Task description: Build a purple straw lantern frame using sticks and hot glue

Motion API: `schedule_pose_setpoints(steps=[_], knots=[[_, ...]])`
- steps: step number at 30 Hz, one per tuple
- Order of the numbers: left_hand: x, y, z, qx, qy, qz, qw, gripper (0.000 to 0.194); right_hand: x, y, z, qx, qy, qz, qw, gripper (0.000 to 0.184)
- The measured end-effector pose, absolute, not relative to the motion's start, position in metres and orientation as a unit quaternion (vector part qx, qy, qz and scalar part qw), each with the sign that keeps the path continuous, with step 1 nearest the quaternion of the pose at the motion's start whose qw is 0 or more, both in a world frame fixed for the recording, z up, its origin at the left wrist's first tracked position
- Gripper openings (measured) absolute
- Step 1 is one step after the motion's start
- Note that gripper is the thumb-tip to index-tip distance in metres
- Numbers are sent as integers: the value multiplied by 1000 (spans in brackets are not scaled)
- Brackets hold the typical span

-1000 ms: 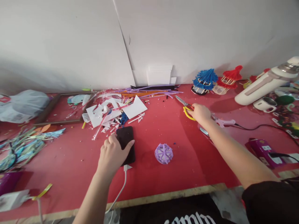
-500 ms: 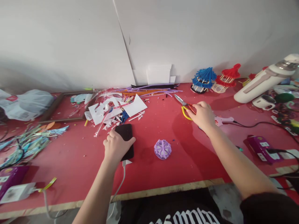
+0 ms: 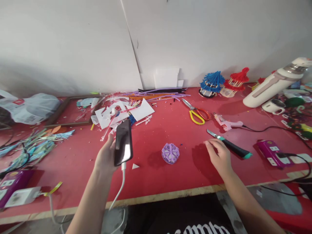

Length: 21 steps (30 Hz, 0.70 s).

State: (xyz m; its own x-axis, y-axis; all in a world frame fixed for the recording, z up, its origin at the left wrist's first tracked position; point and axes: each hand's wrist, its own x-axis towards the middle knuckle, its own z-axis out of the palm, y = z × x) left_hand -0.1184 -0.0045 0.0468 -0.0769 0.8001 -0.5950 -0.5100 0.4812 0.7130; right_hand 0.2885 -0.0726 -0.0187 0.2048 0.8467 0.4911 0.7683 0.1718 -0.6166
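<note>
My left hand [image 3: 103,156] is closed around a black smartphone [image 3: 123,143], tilted up off the table with its screen facing me. A white charging cable [image 3: 123,182] is plugged into its lower end. My right hand [image 3: 219,156] hovers over the red table with loosely bent fingers and nothing in them. Just beyond it lies a utility knife [image 3: 234,148] with its blade out. Between my hands sits a small round purple piece [image 3: 170,153] with a spoked pattern. Scissors [image 3: 197,113] with yellow and red handles lie farther back, beside a pink glue gun [image 3: 226,123].
Paper scraps [image 3: 141,110] and purple and orange stems [image 3: 156,96] cover the back. Blue [image 3: 212,84] and red [image 3: 236,83] pavilion models, a white bottle [image 3: 273,83] and a mug [image 3: 274,106] stand at right. Purple power strips [image 3: 274,155] with cords and a picture frame [image 3: 58,110] flank the sides.
My left hand has lifted the phone off the table and tilted it up. My right hand has let go of the scissors and come back toward me, uncovering the knife and glue gun.
</note>
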Motion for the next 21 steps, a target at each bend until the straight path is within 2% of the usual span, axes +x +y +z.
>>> schedule_pose_setpoints(steps=[9,21], knots=[[-105,-22,46,61,521,467,712,34,293,-61,-22,-649,-605,116,447,30],[-107,-31,52,81,520,444,726,33,298,-59,-27,-658,-575,129,469,32]])
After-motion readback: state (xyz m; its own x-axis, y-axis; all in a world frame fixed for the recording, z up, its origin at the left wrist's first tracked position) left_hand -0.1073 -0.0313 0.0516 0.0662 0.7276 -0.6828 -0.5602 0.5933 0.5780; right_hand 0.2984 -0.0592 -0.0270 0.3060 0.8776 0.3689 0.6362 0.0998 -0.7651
